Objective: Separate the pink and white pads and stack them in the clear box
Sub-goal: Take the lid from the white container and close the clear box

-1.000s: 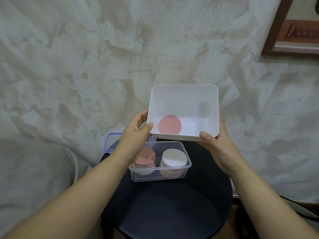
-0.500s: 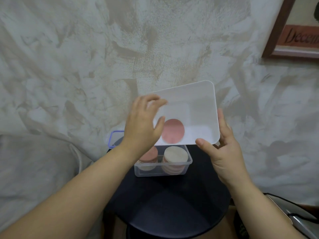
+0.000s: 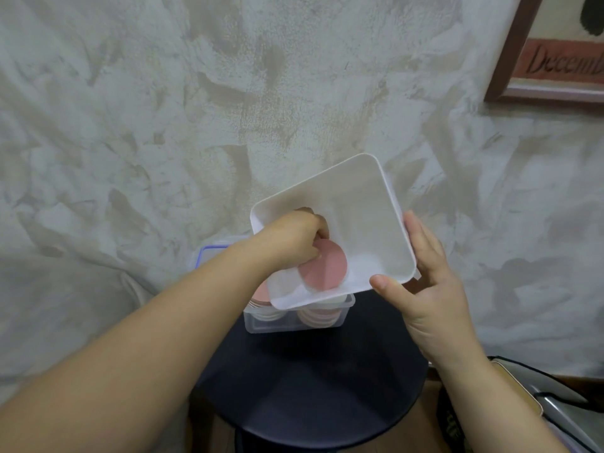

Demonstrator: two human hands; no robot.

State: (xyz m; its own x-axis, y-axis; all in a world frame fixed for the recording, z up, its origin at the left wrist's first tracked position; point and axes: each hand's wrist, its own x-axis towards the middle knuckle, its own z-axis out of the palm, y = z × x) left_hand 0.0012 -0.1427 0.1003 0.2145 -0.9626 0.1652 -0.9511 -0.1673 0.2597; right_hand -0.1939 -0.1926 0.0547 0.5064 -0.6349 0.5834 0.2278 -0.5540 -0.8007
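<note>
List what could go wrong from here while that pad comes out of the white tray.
The white tray hangs tilted over the clear box, gripped by the right hand at one corner only; it could slip and knock the box.
The left hand pinches just the pink pad at its edge; the pad may slide out and miss the box.
The box sits at the dark stool's far side; a bump might tip it off.
</note>
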